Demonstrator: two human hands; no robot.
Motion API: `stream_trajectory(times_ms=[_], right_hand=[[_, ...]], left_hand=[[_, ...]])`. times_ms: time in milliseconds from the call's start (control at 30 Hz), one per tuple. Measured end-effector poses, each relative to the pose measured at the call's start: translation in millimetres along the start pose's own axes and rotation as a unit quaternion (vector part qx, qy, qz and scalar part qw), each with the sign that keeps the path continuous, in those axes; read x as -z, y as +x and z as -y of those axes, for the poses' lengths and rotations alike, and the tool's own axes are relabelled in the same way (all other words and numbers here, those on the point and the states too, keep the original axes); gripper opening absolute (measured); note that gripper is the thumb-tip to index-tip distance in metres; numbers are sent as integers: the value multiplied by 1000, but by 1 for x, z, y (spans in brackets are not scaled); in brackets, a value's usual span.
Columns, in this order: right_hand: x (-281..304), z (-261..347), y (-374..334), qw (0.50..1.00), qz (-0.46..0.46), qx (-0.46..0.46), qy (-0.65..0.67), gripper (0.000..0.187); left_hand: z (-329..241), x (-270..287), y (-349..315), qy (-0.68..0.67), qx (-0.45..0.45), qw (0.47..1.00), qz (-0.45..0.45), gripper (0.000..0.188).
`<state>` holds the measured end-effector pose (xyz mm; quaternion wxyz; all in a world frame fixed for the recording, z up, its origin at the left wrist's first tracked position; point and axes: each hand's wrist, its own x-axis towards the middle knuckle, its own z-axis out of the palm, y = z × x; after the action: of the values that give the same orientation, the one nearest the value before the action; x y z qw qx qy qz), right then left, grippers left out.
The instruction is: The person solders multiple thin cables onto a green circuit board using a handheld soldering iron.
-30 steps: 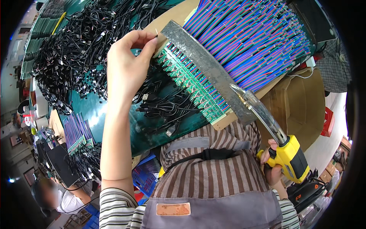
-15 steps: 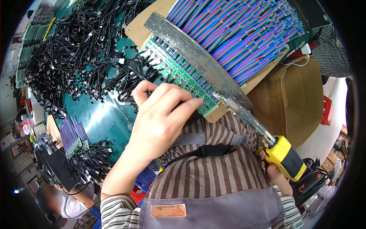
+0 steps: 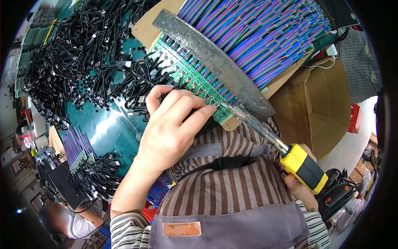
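My right hand (image 3: 295,182) grips a soldering gun (image 3: 304,166) by its yellow and black handle. Its metal barrel slants up and left, and the tip reaches the near end of a row of green circuit boards (image 3: 195,83). Beside that tip, my left hand (image 3: 170,128) has thumb and index finger closed over the boards' near edge; what they pinch is too small to make out. Black cables (image 3: 145,76) run to the boards' left side. A heavy grey metal bar (image 3: 219,58) lies across the wires on the boards' right side.
Bundles of blue, red, green and black wires (image 3: 265,37) fan out beyond the bar on a brown board (image 3: 145,27). Heaps of black cables (image 3: 70,58) cover the green table (image 3: 103,128). A cardboard box (image 3: 323,108) stands at the right. Another person (image 3: 62,222) sits at lower left.
The soldering gun has moved a little to the left, its tip now lower against the boards. My left hand has shifted slightly left. The boards and bar sit slightly further left in view.
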<state>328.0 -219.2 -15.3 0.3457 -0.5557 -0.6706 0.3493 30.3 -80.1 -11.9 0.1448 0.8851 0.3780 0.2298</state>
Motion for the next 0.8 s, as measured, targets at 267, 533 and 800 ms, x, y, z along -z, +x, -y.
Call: stream_trajectory(times_ms=[267, 533, 800], right_hand=[[3, 4, 3, 999, 30, 4, -28, 31], [4, -12, -28, 999, 12, -42, 3, 40], [-1, -10, -34, 990, -31, -123, 68, 55]], left_hand=[[-3, -2, 0, 31, -13, 999, -9, 28], [-2, -3, -1, 35, -14, 999, -14, 28], [-1, -4, -2, 36, -12, 999, -15, 30]])
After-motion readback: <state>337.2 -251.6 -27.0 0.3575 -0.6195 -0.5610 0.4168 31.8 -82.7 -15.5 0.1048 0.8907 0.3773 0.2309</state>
